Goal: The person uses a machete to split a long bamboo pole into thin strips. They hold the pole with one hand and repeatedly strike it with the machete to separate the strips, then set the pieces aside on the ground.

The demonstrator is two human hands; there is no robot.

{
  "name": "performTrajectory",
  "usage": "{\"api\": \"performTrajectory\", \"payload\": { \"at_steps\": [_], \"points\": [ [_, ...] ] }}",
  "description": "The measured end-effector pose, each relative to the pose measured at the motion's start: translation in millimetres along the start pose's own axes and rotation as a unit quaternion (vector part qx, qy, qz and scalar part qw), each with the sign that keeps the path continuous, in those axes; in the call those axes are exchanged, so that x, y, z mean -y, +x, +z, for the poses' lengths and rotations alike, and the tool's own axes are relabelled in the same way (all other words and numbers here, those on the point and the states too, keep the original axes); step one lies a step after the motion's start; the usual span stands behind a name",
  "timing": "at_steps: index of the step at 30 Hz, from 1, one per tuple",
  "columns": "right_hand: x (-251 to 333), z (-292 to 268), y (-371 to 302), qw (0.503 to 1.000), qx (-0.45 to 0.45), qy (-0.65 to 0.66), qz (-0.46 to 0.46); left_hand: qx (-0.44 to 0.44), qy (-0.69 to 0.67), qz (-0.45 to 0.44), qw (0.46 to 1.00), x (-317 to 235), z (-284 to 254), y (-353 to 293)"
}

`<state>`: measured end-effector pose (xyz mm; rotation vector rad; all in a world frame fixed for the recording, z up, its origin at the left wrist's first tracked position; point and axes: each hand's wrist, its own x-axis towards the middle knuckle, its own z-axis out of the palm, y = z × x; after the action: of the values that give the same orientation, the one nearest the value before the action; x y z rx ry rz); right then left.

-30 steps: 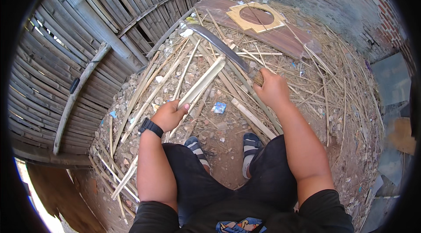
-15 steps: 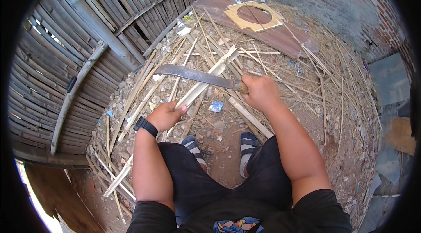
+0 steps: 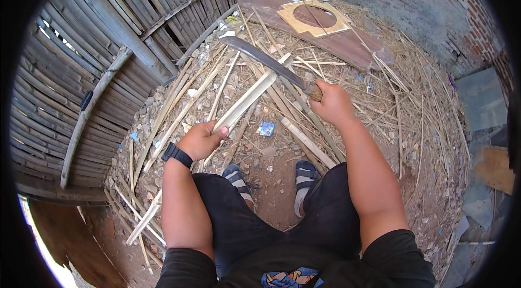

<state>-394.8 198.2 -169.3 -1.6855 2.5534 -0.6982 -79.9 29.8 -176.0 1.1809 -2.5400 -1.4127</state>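
My left hand [image 3: 202,140] is closed round a pale split bamboo strip [image 3: 247,98], its thumb lying on top. The strip slants up and to the right from the hand, and its lower end comes out below my left forearm. In my right hand [image 3: 332,104] is the wooden handle of a machete [image 3: 264,59], fingers wrapped round it. Its dark curved blade points to the upper left and crosses over the strip near the strip's far end. Whether the blade's edge touches the strip, I cannot tell.
A bamboo wall [image 3: 108,44] rises on the left, a brick wall [image 3: 412,0] at the back. Many loose bamboo strips [image 3: 312,144] litter the stony ground. Farther off lies a brown board [image 3: 353,52] with a yellow frame [image 3: 297,23] on it. My sandalled feet [image 3: 306,174] are close below.
The machete has moved up the strip toward its far end, with my right hand shifting right and slightly up. The blade now tilts more steeply. My left hand still grips the strip.
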Motion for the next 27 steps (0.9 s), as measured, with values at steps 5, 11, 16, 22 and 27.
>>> {"api": "performTrajectory", "payload": {
  "at_steps": [5,11,16,22,27],
  "points": [
    [15,7,-8,0.998,0.003,-0.022,-0.059,0.011,0.009,-0.017,1.0,4,-1,2],
    [0,1,3,0.998,-0.001,0.05,0.041,0.003,0.015,0.001,1.0,0,2,4],
    [32,10,-10,0.994,0.039,-0.057,-0.085,0.022,0.031,-0.007,0.999,0,1,5],
    [2,2,4,0.999,-0.01,0.028,0.044,-0.029,0.018,0.021,0.999,4,0,1],
    [-3,6,-3,0.996,-0.04,0.058,0.054,-0.029,-0.003,0.004,1.0,-1,-2,1]
  ]
}}
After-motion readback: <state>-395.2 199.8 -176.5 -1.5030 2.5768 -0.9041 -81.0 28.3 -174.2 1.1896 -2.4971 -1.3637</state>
